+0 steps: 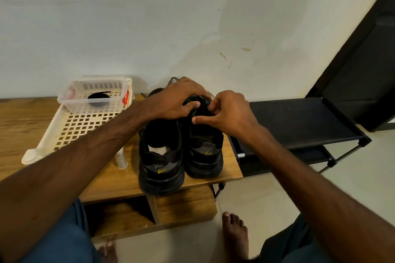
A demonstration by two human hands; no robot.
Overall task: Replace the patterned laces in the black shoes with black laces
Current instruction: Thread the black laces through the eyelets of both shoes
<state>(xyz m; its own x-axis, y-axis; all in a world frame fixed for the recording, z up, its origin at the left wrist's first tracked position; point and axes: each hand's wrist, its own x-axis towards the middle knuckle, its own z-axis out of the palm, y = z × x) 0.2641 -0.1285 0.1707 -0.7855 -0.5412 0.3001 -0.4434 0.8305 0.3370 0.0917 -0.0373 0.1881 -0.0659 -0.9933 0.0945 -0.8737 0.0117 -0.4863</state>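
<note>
Black shoes stand as a pair on the wooden surface, heels toward the person. The left grip lies over the front of the pair, fingers curled down and the thumb pressing on the tongue of the right shoe, so it is grasping this shoe. The right grip is clenched in a pinch at the lacing of the same shoe. It probably holds the patterned lace, but the piece between the fingers is hidden. Loops of this lace show behind the left grip, so it is not yet out.

The black laces wait in the clear container on the white tray, near the left shoe.

To do this step well, the person should probably loosen one crossing at a time from the top eyelets and pull the lace straight along its hole. The left grip should keep the shoe down, because a hard pull could tip it against its neighbour.
</note>
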